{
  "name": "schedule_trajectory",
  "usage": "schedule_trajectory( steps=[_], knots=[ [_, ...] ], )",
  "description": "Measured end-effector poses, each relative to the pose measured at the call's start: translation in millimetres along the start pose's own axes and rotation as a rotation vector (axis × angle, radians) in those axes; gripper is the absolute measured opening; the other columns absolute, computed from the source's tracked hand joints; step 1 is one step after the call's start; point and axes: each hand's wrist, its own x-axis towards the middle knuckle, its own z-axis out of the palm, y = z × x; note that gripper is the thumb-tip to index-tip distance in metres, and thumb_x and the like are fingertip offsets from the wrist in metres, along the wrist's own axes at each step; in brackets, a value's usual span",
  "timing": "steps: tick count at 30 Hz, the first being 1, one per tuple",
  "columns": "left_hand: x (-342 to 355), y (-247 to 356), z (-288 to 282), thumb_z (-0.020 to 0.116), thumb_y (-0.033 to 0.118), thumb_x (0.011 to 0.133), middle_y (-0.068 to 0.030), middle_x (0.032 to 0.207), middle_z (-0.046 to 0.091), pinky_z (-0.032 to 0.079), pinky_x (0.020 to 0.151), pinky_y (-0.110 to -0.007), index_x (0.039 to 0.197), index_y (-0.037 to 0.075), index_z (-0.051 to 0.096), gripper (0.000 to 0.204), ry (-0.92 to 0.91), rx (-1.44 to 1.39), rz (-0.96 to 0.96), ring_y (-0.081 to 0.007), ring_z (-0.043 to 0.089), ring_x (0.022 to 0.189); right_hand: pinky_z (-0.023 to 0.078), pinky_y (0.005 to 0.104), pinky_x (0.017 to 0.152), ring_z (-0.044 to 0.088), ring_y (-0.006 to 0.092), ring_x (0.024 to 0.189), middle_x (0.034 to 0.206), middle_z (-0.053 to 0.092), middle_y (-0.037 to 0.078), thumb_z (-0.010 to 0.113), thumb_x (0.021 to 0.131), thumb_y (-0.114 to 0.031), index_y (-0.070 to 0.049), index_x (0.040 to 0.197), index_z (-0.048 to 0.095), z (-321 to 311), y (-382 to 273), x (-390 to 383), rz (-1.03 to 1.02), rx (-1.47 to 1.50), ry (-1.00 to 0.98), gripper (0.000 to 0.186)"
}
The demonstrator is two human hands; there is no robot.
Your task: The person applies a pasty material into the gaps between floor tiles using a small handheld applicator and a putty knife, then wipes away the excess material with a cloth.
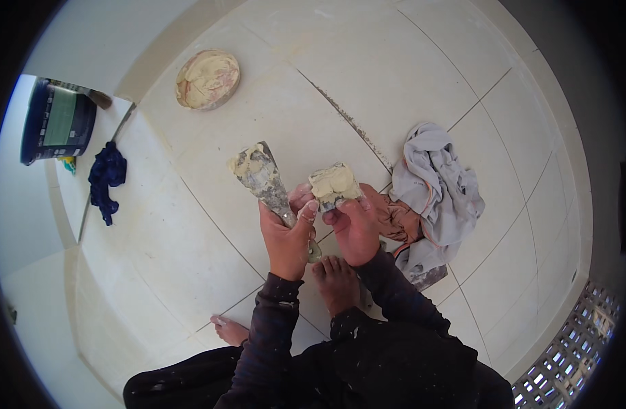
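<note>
Far L, dark bucket & blue rag are sitting near the wall; next, bowl is holding paste. L hand is gripping the bigger scraper, R hand is gripping the smaller blade, both carrying paste above the floor, so loading's looking mostly done imo, spreading's prob remaining. Floor's giving open room ahead, grey cloth is crowding the R side
</note>
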Motion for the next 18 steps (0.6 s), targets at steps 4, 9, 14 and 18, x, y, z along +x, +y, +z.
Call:
schedule_trajectory(
  steps=[4, 9, 14, 18],
  knots=[
    [0, 3, -12, 0.074, 0.009, 0.093, -0.0075, 0.102, 0.066, 0.044, 0.051, -0.022, 0.122, 0.003, 0.048, 0.039, -0.031, 0.054, -0.059, -0.0072, 0.053, 0.061, 0.052, 0.0281, 0.071, 0.063, 0.0123, 0.081, 0.103, 0.069, 0.006, 0.055, 0.095, -0.003, 0.001, 0.120, 0.061, 11, -3, 4, 0.035, -0.092, -0.002, 0.026],
    [4, 11, -21, 0.077, 0.007, 0.091, -0.0066, 0.095, 0.066, 0.046, 0.049, -0.022, 0.127, 0.002, 0.048, 0.047, -0.008, -0.039, -0.116, -0.0074, 0.055, 0.060, 0.051, 0.0272, 0.071, 0.061, 0.0110, 0.080, 0.101, 0.069, 0.006, 0.056, 0.095, -0.003, 0.002, 0.118, 0.062, 21, -7, 2, 0.058, -0.163, -0.055, 0.024],
    [10, 12, -26, 0.072, 0.002, 0.092, -0.0045, 0.097, 0.065, 0.043, 0.050, -0.023, 0.122, 0.004, 0.051, 0.037, -0.023, -0.054, -0.152, -0.0062, 0.052, 0.059, 0.052, 0.0289, 0.077, 0.064, 0.0128, 0.089, 0.109, 0.068, 0.008, 0.058, 0.097, -0.006, 0.002, 0.123, 0.060, 13, -9, 11, 0.113, -0.313, -0.153, 0.027],
    [25, 13, -54, 0.069, 0.006, 0.094, -0.0003, 0.097, 0.061, 0.040, 0.052, -0.022, 0.115, 0.007, 0.055, 0.026, 0.057, -0.291, -0.228, -0.0057, 0.049, 0.067, 0.051, 0.0376, 0.097, 0.062, 0.0220, 0.115, 0.128, 0.064, 0.014, 0.068, 0.093, -0.009, 0.003, 0.130, 0.058, 2, -36, -1, -0.013, -0.899, -0.303, 0.040]
  ],
)
